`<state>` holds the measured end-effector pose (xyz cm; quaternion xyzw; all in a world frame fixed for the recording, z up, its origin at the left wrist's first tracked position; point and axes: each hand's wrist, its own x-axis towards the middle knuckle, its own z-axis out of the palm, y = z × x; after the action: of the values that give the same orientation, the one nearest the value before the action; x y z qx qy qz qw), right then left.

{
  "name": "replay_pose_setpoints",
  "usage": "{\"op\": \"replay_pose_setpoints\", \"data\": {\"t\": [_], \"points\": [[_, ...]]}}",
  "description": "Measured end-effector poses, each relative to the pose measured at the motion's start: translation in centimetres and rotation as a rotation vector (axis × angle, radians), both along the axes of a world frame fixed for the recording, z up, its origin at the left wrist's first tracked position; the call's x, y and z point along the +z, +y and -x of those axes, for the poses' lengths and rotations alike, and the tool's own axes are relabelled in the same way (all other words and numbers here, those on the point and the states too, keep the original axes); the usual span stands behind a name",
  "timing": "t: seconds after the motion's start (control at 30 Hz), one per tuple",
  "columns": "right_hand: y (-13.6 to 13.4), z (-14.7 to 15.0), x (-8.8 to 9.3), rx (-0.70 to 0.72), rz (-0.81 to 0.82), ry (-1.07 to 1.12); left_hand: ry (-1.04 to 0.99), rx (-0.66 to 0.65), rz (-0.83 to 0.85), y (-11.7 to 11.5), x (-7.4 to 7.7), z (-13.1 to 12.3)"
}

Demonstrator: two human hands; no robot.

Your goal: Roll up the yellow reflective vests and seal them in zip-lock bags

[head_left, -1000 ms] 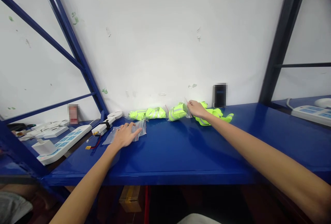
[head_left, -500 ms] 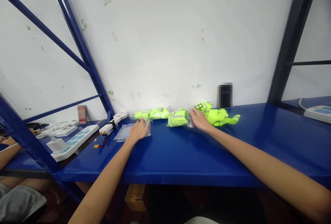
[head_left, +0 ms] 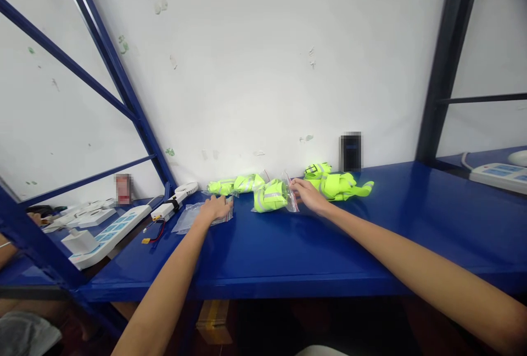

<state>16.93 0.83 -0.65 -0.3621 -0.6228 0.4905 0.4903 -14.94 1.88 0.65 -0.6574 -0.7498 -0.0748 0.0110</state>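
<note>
My right hand (head_left: 309, 195) pinches the red-lined zip edge of a clear zip-lock bag (head_left: 292, 198). Inside that bag is a rolled neon-yellow reflective vest (head_left: 269, 197) with grey stripes. My left hand (head_left: 214, 209) lies with its fingers spread on a small pile of clear plastic bags (head_left: 186, 221) to the left. Behind the hands, two more bagged neon rolls (head_left: 248, 182) sit against the wall. Just beyond my right hand are a loose neon vest (head_left: 341, 186) and a small neon roll with a black buckle (head_left: 318, 169).
The blue table (head_left: 263, 257) meets a white wall. On the left are a white fan (head_left: 186, 189), a battery with a yellow connector (head_left: 153, 231), a power strip (head_left: 111, 235) and a blue frame post (head_left: 140, 120). A blurred dark object (head_left: 351, 153) leans at the back.
The view has shifted slightly, moving most things a little left. The bagged vest and my right hand have come slightly nearer. My left hand now lies flatter on the bags.
</note>
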Motion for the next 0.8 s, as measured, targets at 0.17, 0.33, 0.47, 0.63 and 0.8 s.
{"op": "replay_pose_setpoints", "data": {"t": [0.17,0.33,0.47,0.63,0.8], "points": [[0.4,-0.2,-0.4,0.083,0.036,0.129,-0.196,-0.665,-0.41,0.0,1.7,-3.8],[0.3,-0.1,-0.6,0.132,0.004,0.158,-0.278,-0.915,-0.7,-1.5,1.1,-9.5],[-0.2,0.4,-0.6,0.138,-0.094,0.115,-0.195,-0.907,-0.761,-2.0,0.0,-12.1],[0.1,0.7,-1.4,0.152,-0.168,0.077,-0.163,-0.801,-0.773,-2.2,-0.9,-13.2],[0.0,0.8,-1.5,0.124,-0.18,0.04,-0.094,-0.834,-0.716,-2.1,-1.3,-12.4]]}}
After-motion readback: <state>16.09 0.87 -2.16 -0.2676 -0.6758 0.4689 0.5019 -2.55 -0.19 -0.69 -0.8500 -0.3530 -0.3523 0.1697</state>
